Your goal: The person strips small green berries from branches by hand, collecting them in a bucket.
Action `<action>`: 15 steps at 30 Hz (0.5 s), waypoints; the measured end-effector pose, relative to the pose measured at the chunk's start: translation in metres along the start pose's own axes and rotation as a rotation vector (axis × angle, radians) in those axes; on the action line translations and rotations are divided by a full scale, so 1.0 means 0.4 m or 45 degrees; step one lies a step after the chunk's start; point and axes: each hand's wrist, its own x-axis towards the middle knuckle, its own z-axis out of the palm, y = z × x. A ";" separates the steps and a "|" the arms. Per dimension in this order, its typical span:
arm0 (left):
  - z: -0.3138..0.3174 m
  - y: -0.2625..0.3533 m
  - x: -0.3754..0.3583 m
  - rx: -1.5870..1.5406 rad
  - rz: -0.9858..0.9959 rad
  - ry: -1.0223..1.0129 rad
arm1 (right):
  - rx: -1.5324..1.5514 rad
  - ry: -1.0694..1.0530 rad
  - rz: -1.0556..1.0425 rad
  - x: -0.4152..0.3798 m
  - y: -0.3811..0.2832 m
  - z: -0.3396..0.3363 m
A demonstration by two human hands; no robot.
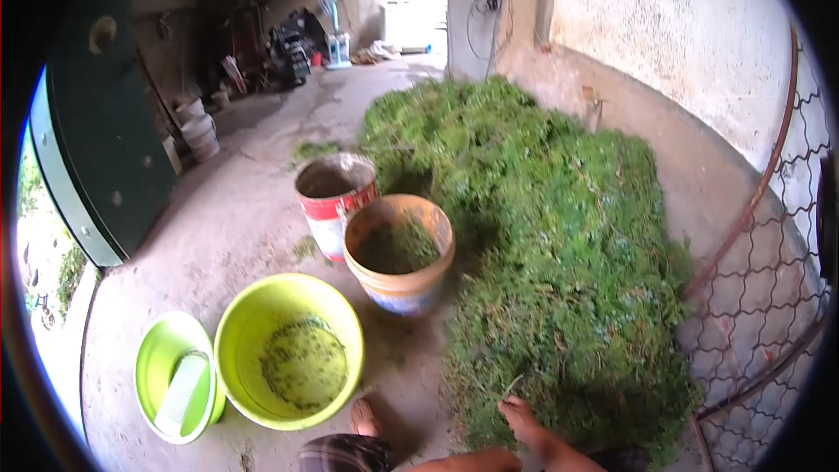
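My right hand (523, 422) reaches in from the bottom edge, over the near end of a big heap of green feathery sprigs (568, 236). Its fingers are closed on a thin pale twig (514, 385) that sticks up past the fingertips. What seems to be my left forearm (463, 461) lies along the bottom edge; its fingers cannot be made out. To the left of the heap, an orange-rimmed bucket (367, 273) holds some greenery. A red and white bucket (325, 225) touches it from behind.
A wide lime-green basin (234, 332) with dark bits in it sits at front left. Beside it, a smaller green tub (149, 358) holds a pale ribbed board (183, 395). Wire mesh (743, 332) borders the right. A dark door (105, 122) stands at left.
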 end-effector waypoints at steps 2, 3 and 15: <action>0.036 -0.049 -0.004 0.377 0.276 -0.048 | -0.039 0.117 -0.064 0.001 -0.058 0.016; 0.041 -0.057 -0.004 0.393 0.275 -0.045 | -0.040 0.168 -0.120 0.019 -0.077 0.020; 0.096 -0.093 0.038 0.583 -0.201 -0.328 | 0.486 -1.361 -1.165 -0.614 -0.766 0.369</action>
